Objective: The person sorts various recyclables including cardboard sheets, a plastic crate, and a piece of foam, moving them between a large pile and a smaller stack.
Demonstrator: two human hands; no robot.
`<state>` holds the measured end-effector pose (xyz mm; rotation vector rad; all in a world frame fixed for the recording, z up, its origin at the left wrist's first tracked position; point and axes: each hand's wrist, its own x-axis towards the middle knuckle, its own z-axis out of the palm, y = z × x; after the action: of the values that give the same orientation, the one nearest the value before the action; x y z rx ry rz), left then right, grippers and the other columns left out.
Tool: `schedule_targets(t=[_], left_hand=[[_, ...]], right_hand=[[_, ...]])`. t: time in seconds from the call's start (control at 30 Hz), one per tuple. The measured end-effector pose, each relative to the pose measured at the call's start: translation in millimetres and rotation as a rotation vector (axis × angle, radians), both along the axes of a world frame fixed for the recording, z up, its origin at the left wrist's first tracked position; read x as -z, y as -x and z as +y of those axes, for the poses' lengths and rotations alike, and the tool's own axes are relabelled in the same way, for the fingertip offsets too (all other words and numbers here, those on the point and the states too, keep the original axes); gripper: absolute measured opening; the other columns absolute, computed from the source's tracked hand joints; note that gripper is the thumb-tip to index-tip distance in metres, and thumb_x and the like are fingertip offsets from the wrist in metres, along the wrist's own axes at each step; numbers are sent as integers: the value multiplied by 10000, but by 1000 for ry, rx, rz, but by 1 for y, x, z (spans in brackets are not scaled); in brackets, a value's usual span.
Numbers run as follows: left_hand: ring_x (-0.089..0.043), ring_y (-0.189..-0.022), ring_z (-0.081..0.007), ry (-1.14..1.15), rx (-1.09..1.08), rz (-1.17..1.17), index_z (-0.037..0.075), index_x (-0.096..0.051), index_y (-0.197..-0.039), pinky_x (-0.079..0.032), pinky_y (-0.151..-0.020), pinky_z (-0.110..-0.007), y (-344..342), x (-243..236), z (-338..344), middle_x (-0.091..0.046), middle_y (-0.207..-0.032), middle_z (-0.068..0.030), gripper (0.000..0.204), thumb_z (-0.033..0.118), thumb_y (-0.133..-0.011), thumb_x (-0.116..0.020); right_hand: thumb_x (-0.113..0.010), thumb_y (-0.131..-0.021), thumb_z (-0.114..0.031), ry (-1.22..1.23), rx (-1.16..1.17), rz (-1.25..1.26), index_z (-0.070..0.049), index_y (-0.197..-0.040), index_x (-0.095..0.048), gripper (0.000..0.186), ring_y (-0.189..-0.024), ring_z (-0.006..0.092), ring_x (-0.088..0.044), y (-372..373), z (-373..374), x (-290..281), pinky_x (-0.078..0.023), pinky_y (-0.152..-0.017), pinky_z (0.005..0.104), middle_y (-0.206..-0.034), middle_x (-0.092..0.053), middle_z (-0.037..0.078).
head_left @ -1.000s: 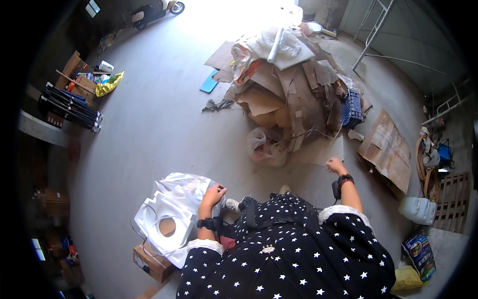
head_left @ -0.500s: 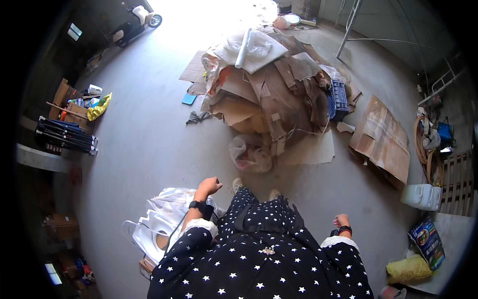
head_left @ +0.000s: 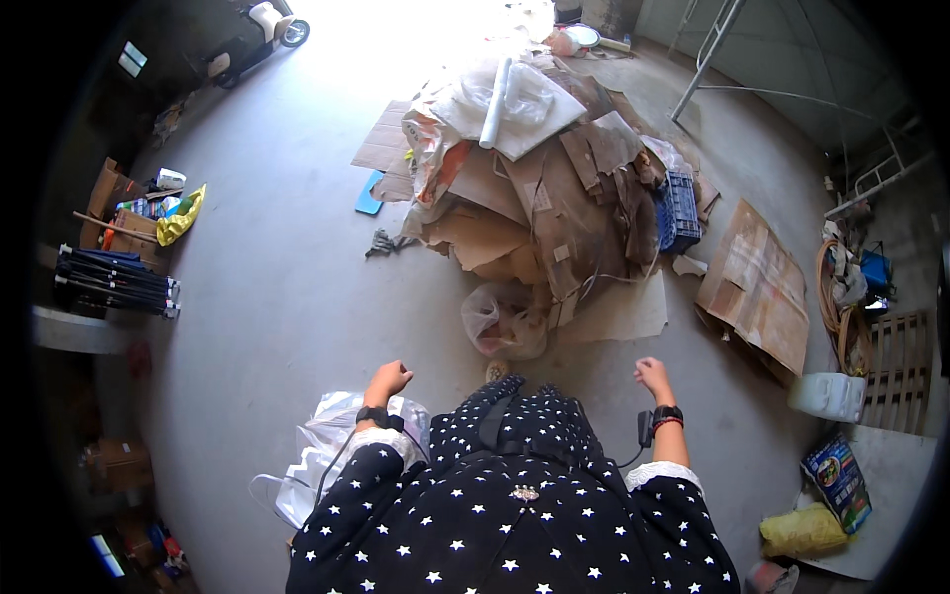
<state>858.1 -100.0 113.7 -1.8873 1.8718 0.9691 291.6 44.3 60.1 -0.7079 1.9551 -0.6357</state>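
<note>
My left hand [head_left: 389, 378] is loosely curled, with no object showing in it. It hangs above a white plastic bag [head_left: 319, 428] that stands on the floor by my left leg. My right hand [head_left: 650, 374] is raised in front of me, its fingers bent in and nothing visible between them. Neither hand touches anything. Just ahead of my feet lies a clear plastic bag [head_left: 505, 322] with reddish contents. Behind it rises a large heap of flattened cardboard [head_left: 564, 218], topped by a white sheet and a white roll [head_left: 497, 104].
A blue plastic crate [head_left: 678, 213] leans on the heap's right side. Farther right are a cardboard sheet [head_left: 757, 287], a white jerrycan [head_left: 829, 396] and a yellow sack [head_left: 804, 532]. At left are folded black-framed items [head_left: 114, 282] and boxes. A scooter [head_left: 257, 45] stands far left.
My right hand has come up and forward from beside my body. The left hand has shifted slightly left and lower in view. The heap appears slightly nearer.
</note>
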Motion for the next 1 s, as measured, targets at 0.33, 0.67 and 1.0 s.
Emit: schedule_targets(t=[0.33, 0.67, 1.0], left_hand=[[-563, -867, -304, -73, -77, -14, 38, -621, -863, -440, -769, -377, 18, 51, -56, -603, -888, -164, 316, 310, -729, -531], [-584, -792, -283, -205, 247, 76, 31, -615, -863, -452, -724, -356, 118, 29, -129, -616, -819, -139, 296, 280, -734, -521], [-583, -808, -243, 85, -36, 234, 5, -598, -897, -452, -719, -321, 96, 2, -230, -613, -857, -145, 331, 296, -745, -561]], right_hand=[[-500, -781, -117, -166, -59, -113, 7, -870, -567, 167, -568, 147, -564, -32, -21, 25, -455, -501, 252, -695, -594, 102], [-480, -760, -152, -406, 303, -153, -46, -802, -556, 138, -458, 141, -552, 48, 31, 86, -415, -377, 257, -621, -597, 79], [-486, -740, -142, -236, 192, -167, -20, -757, -577, 153, -489, 122, -557, -32, -122, 70, -426, -429, 246, -607, -600, 83]])
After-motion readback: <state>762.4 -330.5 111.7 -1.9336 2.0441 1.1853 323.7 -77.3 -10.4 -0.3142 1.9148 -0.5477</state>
